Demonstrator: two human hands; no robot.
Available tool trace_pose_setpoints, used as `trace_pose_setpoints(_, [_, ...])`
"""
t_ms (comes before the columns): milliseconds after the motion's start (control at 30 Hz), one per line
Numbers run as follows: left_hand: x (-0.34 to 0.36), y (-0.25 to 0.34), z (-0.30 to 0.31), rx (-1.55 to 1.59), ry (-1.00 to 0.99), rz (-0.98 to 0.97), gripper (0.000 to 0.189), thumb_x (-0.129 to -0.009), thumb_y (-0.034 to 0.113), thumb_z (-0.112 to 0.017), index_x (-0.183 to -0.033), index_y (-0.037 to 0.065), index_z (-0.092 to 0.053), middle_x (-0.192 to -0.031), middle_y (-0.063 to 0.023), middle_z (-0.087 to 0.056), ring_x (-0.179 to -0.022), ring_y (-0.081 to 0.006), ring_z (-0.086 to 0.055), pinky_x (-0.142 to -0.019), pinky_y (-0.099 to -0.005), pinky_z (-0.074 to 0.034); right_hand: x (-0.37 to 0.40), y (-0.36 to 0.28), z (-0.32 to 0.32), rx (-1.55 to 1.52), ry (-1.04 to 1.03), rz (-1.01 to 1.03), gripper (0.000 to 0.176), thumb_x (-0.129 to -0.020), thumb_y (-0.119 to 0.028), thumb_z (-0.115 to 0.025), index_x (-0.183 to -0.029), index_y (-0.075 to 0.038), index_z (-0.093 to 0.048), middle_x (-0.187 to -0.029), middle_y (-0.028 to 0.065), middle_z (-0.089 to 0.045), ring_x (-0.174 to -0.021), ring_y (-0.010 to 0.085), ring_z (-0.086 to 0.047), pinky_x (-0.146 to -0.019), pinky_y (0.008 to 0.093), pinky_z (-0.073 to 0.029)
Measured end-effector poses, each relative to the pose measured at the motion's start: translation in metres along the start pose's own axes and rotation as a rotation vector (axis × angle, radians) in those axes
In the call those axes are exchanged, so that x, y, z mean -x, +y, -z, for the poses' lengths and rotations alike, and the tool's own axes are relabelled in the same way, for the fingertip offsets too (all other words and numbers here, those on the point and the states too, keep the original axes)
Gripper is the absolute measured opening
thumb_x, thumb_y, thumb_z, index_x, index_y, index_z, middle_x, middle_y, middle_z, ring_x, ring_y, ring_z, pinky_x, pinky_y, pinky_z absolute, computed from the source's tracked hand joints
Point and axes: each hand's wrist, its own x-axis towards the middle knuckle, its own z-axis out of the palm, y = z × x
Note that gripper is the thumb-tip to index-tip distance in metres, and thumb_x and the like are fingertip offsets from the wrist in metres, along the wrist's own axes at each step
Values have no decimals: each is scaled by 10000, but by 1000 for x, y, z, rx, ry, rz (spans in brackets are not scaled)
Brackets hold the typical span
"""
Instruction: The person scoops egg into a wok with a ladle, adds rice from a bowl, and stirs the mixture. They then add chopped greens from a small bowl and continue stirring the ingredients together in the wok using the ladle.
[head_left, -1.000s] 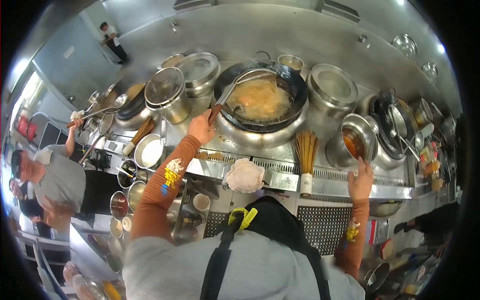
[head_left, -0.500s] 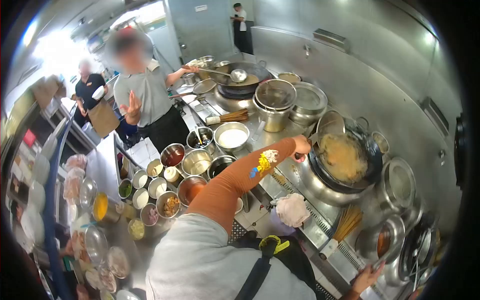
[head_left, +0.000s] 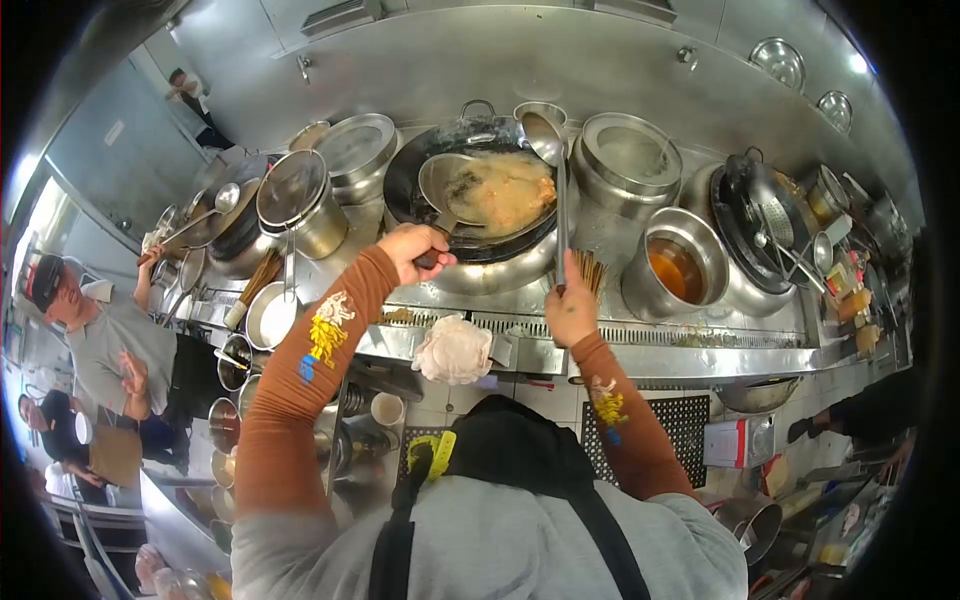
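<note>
My left hand is closed round the dark handle of a round strainer. The strainer's bowl rests inside a big black wok, over bubbling oil with golden pieces of food frying in it. Upright in my right hand is the long handle of a ladle, whose bowl is raised at the wok's far right side, near a small metal pot. A crumpled white cloth lies at the front edge of the stove, between my forearms.
To the right stand a steel pot of reddish-brown liquid and another wok. Lidded pots flank the fryer. A bamboo brush lies by my right hand. At left, a co-worker holds a ladle over another wok.
My view has swung right to face the frying wok. My right hand has come up from the lower right, with the ladle now beside the wok. My left hand keeps its hold on the strainer.
</note>
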Motion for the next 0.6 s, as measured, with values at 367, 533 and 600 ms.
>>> trace_pose_setpoints(367, [-6, -23, -72, 290, -122, -47, 79, -830, -10, -557, -905, -22, -534, -862, -179, -596, -767, -210, -629, -562, -292, -527, 34, -48, -47, -870, -136, -512, 766, -836, 17, -492, -1506, -36, -123, -729, 30, -556, -497, 87, -487, -424, 260, -425])
trace_pose_setpoints(533, [-2, -33, -52, 381, -251, -34, 115, -836, -2, -564, -943, -34, -532, -925, -217, -615, -654, -128, -592, -481, -199, -506, 21, -6, -11, -345, -194, -188, 649, -834, -39, -540, -1437, 29, -310, -726, 77, -573, -635, 127, -563, -587, 279, -474])
trace_pose_setpoints(600, [5, -38, -42, 390, -268, -44, 145, -840, 2, -565, -975, -35, -529, -947, -219, -623, -617, -106, -583, -481, -195, -507, 19, -12, 12, -122, -146, -48, 634, -832, -52, -552, -1427, 15, -344, -732, 91, -572, -649, 137, -570, -610, 288, -481])
